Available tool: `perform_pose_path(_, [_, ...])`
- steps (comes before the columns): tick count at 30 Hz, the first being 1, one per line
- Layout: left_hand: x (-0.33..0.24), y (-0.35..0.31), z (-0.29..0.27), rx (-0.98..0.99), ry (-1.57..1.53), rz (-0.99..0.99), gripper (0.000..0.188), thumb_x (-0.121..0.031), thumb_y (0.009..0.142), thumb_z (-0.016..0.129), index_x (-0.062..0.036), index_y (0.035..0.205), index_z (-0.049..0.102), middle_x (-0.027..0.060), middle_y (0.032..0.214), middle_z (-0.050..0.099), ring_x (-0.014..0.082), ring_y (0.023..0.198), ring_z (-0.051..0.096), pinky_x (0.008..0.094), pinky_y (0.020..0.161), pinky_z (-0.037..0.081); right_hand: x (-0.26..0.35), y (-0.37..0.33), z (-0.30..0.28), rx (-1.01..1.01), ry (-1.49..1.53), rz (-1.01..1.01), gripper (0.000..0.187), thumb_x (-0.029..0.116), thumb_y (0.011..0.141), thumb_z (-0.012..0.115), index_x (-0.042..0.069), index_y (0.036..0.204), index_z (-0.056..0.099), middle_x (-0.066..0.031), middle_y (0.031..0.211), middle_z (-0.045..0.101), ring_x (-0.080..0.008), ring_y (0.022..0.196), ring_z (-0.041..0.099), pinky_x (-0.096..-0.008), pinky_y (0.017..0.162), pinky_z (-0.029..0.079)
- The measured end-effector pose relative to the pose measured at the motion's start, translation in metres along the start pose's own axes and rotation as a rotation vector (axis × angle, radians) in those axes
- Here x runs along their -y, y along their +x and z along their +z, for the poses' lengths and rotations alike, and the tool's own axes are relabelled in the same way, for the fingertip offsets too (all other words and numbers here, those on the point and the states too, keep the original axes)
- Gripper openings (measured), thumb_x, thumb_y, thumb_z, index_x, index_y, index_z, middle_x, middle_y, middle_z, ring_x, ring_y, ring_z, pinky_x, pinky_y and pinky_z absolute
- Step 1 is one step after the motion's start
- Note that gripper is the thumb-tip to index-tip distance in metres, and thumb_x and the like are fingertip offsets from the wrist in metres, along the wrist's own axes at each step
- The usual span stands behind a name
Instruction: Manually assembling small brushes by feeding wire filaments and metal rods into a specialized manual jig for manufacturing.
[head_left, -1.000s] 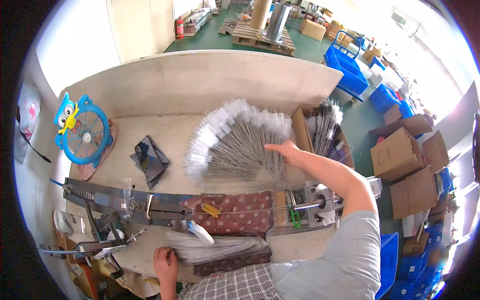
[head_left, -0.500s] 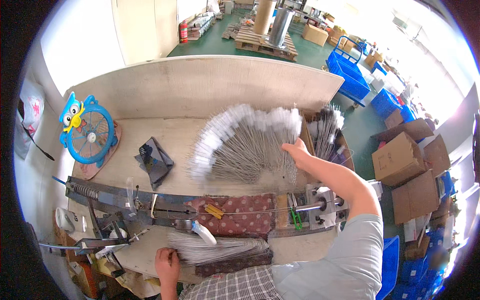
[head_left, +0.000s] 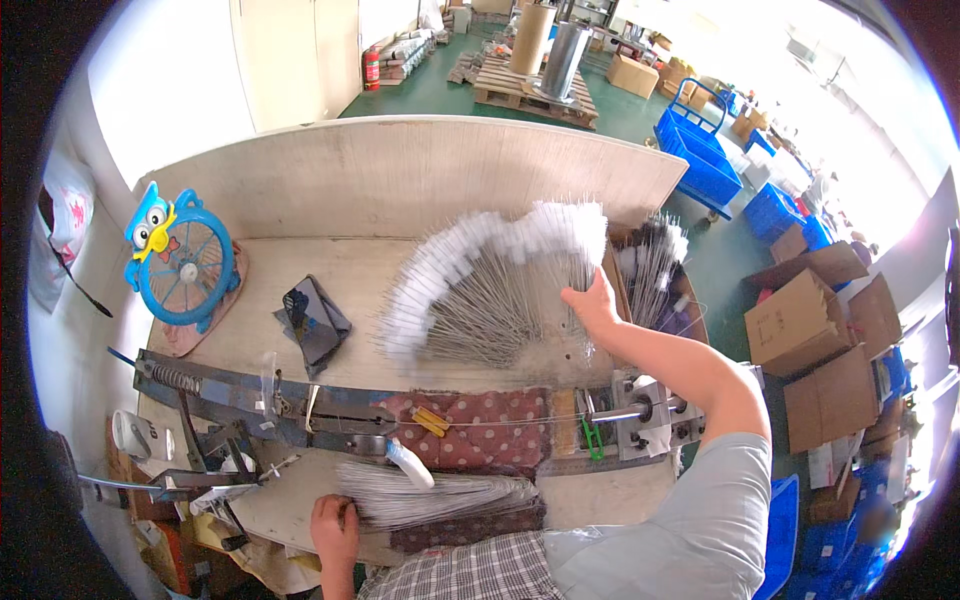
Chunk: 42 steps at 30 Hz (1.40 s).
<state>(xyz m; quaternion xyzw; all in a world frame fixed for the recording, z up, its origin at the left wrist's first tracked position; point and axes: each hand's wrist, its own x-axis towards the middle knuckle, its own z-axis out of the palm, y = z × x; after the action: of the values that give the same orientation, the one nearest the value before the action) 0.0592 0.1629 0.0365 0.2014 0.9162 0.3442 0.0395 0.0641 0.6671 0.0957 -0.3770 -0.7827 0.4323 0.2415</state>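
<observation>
A wide fan of wire-stemmed brushes (head_left: 490, 290) with white bristle heads lies on the bench, heads outward and stems toward the middle. My right hand (head_left: 597, 305) is closed around stems at the fan's right end. My left hand (head_left: 333, 525) rests at the left end of a bundle of bare metal wires (head_left: 440, 498), its fingers curled; what they hold, if anything, is hidden. A white-handled tool (head_left: 408, 465) lies over the bundle. Between bundle and fan runs a machine with a thin wire (head_left: 500, 426) stretched toward a metal spindle (head_left: 620, 413).
A blue cartoon fan (head_left: 185, 265) and a dark folded sheet (head_left: 315, 322) are on the bench's left. Dark-bristled brushes (head_left: 655, 262) fill a box beside my right hand. Yellow-handled (head_left: 432, 421) and green tools (head_left: 594, 440) lie by the machine. A raised board (head_left: 420, 170) closes the far side.
The stems that hung below my right hand no longer show there, and the white heads at the fan's right end are packed closer. My left hand has stayed in place.
</observation>
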Motion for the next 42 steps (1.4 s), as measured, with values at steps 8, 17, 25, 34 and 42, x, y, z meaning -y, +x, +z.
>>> perform_pose_path(8, [0.013,-0.001,0.003,-0.034,0.042,0.067,0.01,-0.006,0.076,0.059,-0.0005,0.084,0.058,0.0161,0.087,0.057,0.0342,0.078,0.056,0.04,0.068,0.046,0.029,-0.008,0.046,0.062,-0.166,-0.252,0.053,0.013,0.067,0.066,-0.001,0.112,0.042,-0.0223,0.11,0.05,-0.0363,0.105,0.05,-0.0409,0.091,0.041])
perform_pose_path(17, [0.016,-0.003,0.01,-0.04,-0.031,0.084,0.011,-0.007,0.076,0.06,-0.0007,0.085,0.059,0.0152,0.087,0.057,0.0328,0.078,0.056,0.0395,0.069,0.046,0.015,-0.04,0.088,0.077,-0.545,-0.635,0.056,0.007,0.066,0.068,0.004,0.115,0.042,-0.0143,0.106,0.046,-0.0323,0.105,0.045,-0.0452,0.086,0.037])
perform_pose_path(25, [0.016,0.002,0.007,-0.031,-0.011,0.094,0.009,-0.007,0.076,0.06,-0.0016,0.084,0.058,0.0143,0.086,0.058,0.033,0.079,0.056,0.0393,0.07,0.046,0.016,-0.035,0.096,0.038,-0.648,-0.75,0.057,0.005,0.064,0.07,0.004,0.115,0.046,-0.0126,0.108,0.046,-0.0304,0.104,0.045,-0.0429,0.085,0.038])
perform_pose_path(34, [0.021,-0.002,0.011,-0.062,0.007,0.063,0.011,-0.01,0.077,0.06,-0.0012,0.083,0.059,0.015,0.087,0.058,0.0337,0.08,0.056,0.0396,0.071,0.046,0.043,-0.039,0.087,0.107,-0.582,-0.422,0.076,0.021,0.069,0.074,0.003,0.132,0.034,-0.0183,0.134,0.031,-0.0365,0.125,0.032,-0.0472,0.098,0.034])
perform_pose_path(42, [0.012,0.0,0.008,-0.022,-0.037,0.005,0.011,-0.009,0.076,0.06,-0.0009,0.083,0.059,0.0155,0.087,0.057,0.0342,0.08,0.055,0.0401,0.071,0.045,0.041,-0.029,0.112,0.126,-0.525,-0.239,0.087,0.029,0.074,0.073,0.004,0.139,0.021,-0.0215,0.143,0.018,-0.0396,0.129,0.026,-0.0521,0.098,0.033])
